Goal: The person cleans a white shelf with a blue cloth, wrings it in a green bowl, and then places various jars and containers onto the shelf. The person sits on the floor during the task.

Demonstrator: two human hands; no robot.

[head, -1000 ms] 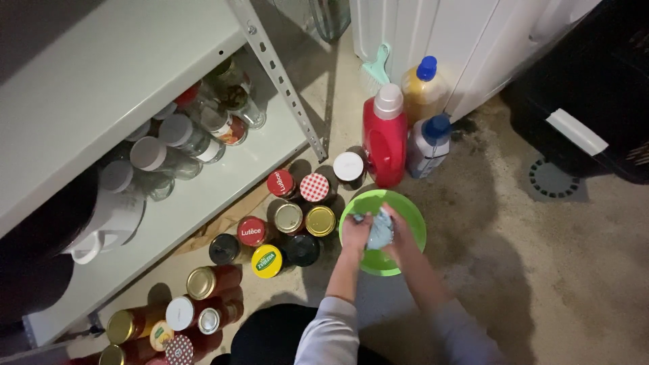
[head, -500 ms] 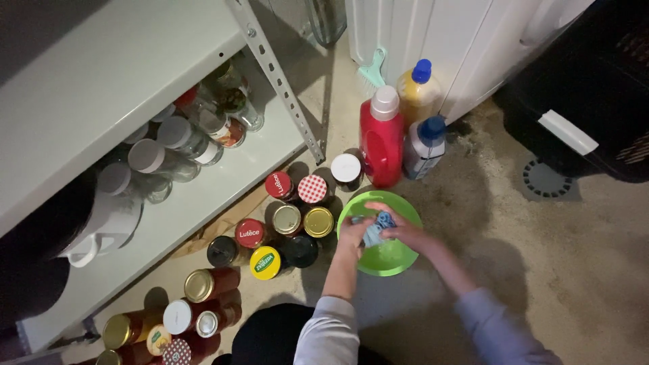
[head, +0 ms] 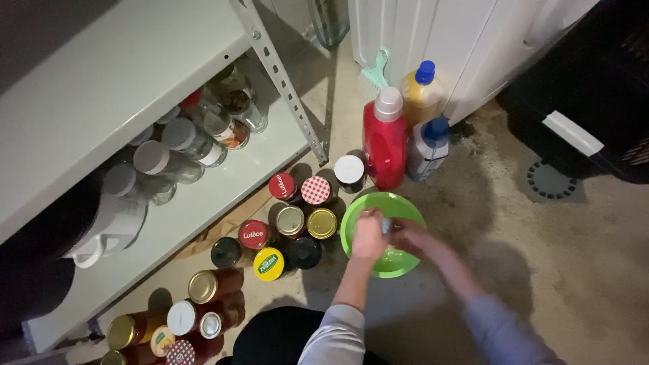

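Both hands have dropped deeper into the green bowl [head: 399,265] on the floor by the jars [head: 297,220]; left hand [head: 368,236] and right hand [head: 409,238] meet over something small; neither grip can be made out.

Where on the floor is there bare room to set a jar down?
Bare concrete lies right of the green bowl, between it and the floor drain. Left of the bowl, jars crowd up to the shelf; bottles block behind it.
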